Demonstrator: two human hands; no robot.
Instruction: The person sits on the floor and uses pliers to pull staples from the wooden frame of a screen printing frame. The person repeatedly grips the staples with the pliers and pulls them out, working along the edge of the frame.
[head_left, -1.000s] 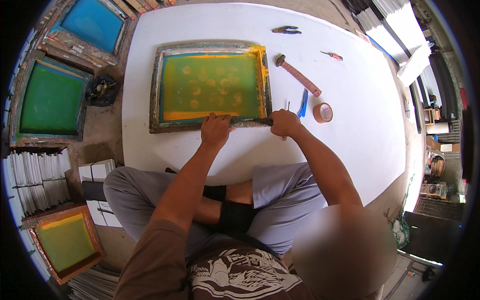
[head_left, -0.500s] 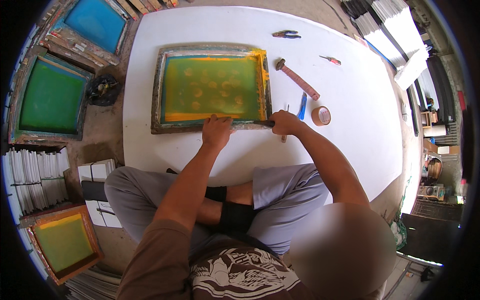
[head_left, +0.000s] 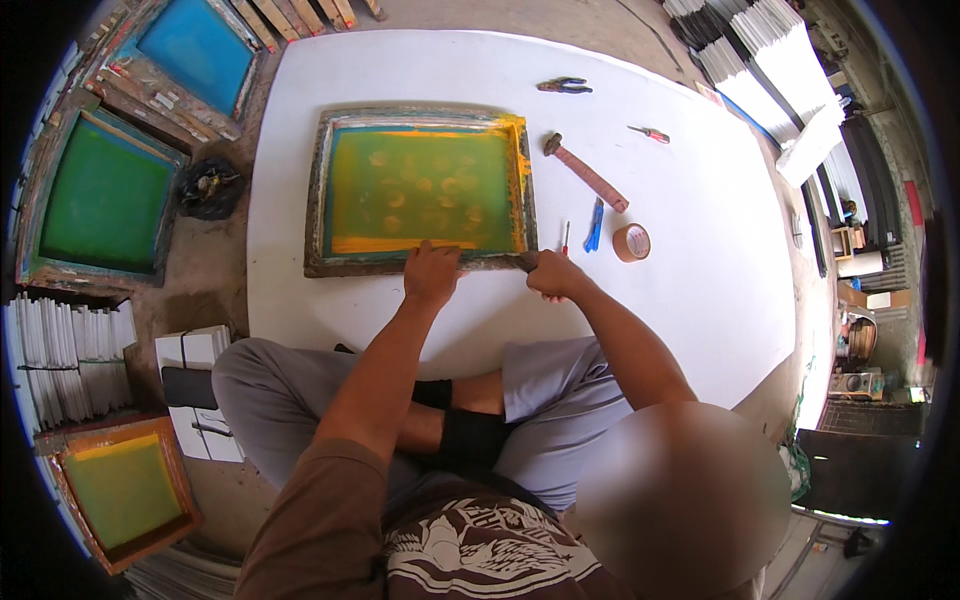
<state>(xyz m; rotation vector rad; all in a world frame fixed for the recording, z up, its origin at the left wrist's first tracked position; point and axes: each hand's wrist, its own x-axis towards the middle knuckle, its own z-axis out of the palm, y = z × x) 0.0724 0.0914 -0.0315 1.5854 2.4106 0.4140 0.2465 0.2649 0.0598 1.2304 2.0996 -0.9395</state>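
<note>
A screen-printing frame (head_left: 322, 190) lies flat on the white tabletop or board before me. Its mesh (head_left: 425, 190) is olive green with rows of pale round marks and orange-yellow ink along the borders. My left hand (head_left: 433, 277) holds the near rail right of its middle, fingers over the wood. At the near right corner, my right hand (head_left: 558, 277) is closed. Something dark and narrow shows between it and the rail, but I cannot make out its kind. Just beyond that hand lie a thin screwdriver (head_left: 566, 238) and a blue cutter knife (head_left: 594, 225).
Brown tape (head_left: 631, 242), a hammer with a wrapped handle (head_left: 590, 178), pliers (head_left: 565, 86) and a red-handled screwdriver (head_left: 650, 134) lie farther right. Other screens, one blue (head_left: 195, 50) and one green (head_left: 105, 195), stand at left beside a black bag (head_left: 209, 188).
My right hand has shifted slightly nearer to me and toward the frame's corner, uncovering more of the thin screwdriver. My left hand stays on the rail. The whole view has shifted a little.
</note>
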